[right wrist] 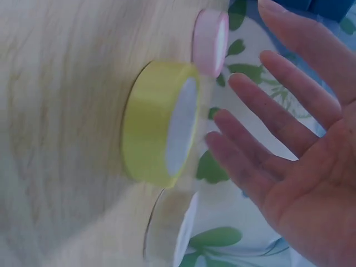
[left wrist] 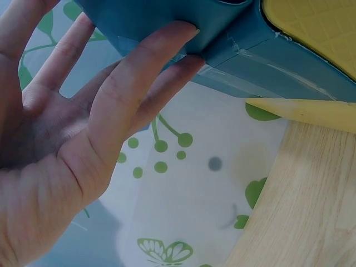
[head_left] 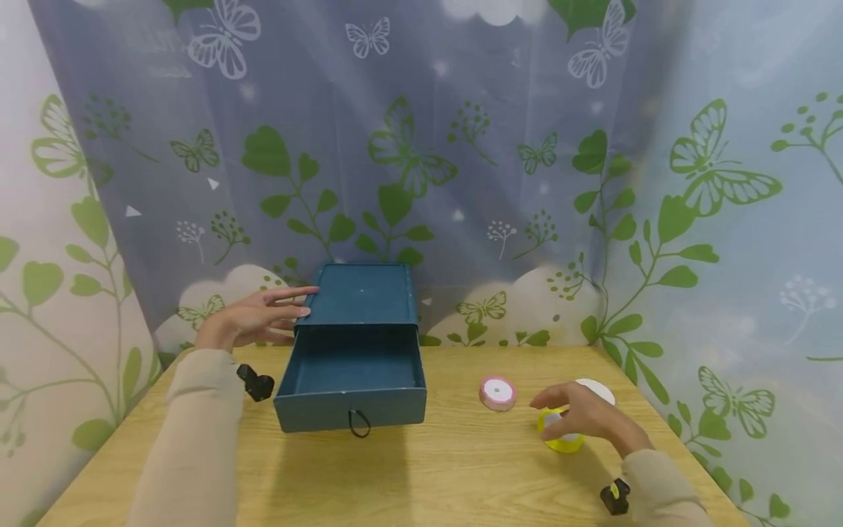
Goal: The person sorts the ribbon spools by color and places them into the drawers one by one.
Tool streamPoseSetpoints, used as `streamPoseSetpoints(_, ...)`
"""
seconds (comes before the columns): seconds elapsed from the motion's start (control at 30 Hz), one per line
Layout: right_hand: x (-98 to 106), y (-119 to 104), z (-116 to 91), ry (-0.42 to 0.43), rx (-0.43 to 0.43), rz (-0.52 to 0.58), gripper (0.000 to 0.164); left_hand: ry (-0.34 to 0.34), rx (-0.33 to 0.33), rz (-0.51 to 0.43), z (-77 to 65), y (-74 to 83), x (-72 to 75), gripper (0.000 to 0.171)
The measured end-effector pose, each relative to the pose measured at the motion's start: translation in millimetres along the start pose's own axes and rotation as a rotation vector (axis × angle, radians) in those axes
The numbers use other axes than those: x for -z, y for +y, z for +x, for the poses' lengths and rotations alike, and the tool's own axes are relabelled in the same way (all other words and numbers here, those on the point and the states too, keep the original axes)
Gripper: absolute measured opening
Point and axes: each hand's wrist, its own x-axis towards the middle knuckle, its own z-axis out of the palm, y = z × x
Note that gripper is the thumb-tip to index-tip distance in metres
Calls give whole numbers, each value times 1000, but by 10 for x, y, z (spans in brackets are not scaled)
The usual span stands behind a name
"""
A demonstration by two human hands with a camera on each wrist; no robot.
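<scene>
A blue box [head_left: 365,296] stands at the back of the table, its drawer [head_left: 349,411] pulled out toward me. My left hand [head_left: 249,319] touches the box's left side with its fingers extended; in the left wrist view the thumb [left wrist: 119,83] lies against the blue wall. On the right, my right hand [head_left: 588,414] hovers over a roll of yellow ribbon [head_left: 566,443], fingers spread. The right wrist view shows that yellow roll [right wrist: 150,122] lying flat on the table, apart from the open palm.
A roll of pink ribbon [head_left: 497,393] lies left of the yellow one, and a white roll [head_left: 601,390] sits just behind it. The drawer front carries a dark loop pull [head_left: 358,424]. A patterned curtain [head_left: 461,219] hangs behind the wooden table [head_left: 461,468].
</scene>
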Motion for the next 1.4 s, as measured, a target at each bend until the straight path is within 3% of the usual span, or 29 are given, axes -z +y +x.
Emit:
streamPoseSetpoints(0.4,-23,248,-68,58,-15,-78,60,2,-2,2,-7,18,-6,76)
streamPoseSetpoints(0.6,-21,291,-86,90,10,-126,61,2,-1,6,-4,17,-8,76)
streamPoseSetpoints(0.87,-66,334,-126,117,-46,-238,67,1,-9,3,-4,9,-4,76)
streamPoseSetpoints(0.97,-79,342,-125,127,-25,-263,70,2,-9,3,-5,6,-5,77)
streamPoseSetpoints(1.13,-88,370,-106,124,28,-242,72,0,-4,-10,2,1,-11,78)
streamPoseSetpoints(1.4,-35,253,-69,70,-49,-195,72,0,-6,-8,9,-9,-4,77)
